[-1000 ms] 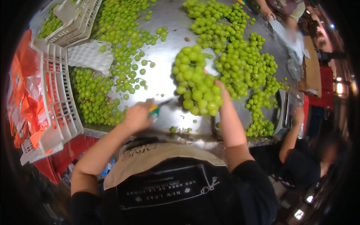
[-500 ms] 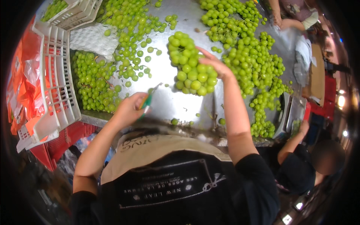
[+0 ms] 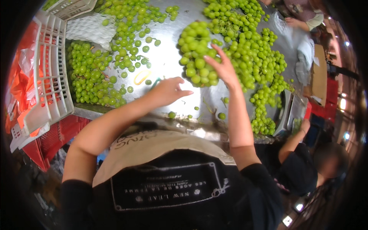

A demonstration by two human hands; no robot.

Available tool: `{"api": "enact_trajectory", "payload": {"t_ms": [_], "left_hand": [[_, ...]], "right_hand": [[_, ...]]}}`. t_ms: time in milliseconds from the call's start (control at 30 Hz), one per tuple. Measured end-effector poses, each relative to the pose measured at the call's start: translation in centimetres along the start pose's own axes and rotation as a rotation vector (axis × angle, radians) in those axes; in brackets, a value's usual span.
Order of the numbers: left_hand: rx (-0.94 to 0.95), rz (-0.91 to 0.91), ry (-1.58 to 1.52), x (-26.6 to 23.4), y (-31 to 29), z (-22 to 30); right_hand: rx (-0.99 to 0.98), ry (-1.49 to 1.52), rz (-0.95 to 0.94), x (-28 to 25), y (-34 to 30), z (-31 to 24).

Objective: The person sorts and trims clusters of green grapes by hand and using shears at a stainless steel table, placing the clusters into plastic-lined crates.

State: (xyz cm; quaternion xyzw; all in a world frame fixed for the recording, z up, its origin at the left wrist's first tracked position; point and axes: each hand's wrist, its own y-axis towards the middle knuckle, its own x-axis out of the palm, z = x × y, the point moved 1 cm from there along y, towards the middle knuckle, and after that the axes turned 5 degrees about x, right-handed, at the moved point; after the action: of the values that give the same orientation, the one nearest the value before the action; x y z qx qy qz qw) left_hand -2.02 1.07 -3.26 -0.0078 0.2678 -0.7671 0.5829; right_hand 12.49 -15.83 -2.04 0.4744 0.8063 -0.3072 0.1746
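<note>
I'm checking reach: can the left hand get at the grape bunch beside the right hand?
Probably yes: the left hand looks empty and open, with bare metal tabletop between it and the grape bunch; the right hand is at its right side.

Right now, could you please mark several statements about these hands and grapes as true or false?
1. The right hand is at a large bunch of grapes. True.
2. The left hand is gripping that bunch. False: it is apart from it, thumb and fingers spread.
3. White netted padding lies left of the bunch. True.
4. The grapes are dark purple. False: they are green.
5. The slatted crate beside the orange packaging is white. True.
</note>
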Motion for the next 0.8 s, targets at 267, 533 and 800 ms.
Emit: {"api": "enact_trajectory", "payload": {"t_ms": [267,533,800], "left_hand": [[-0.337,-0.011,-1.197,2.8,2.4,0.0],[-0.232,-0.394,-1.249,2.6,2.3,-1.8],[-0.073,0.084,-1.089,-4.4,-2.2,-4.0]], "right_hand": [[-0.068,0.032,0.042,1.0,-0.3,0.5],[-0.029,0.005,0.003,1.2,-0.5,-0.2],[-0.016,-0.012,-0.033,1.0,-0.4,-0.7]]}}
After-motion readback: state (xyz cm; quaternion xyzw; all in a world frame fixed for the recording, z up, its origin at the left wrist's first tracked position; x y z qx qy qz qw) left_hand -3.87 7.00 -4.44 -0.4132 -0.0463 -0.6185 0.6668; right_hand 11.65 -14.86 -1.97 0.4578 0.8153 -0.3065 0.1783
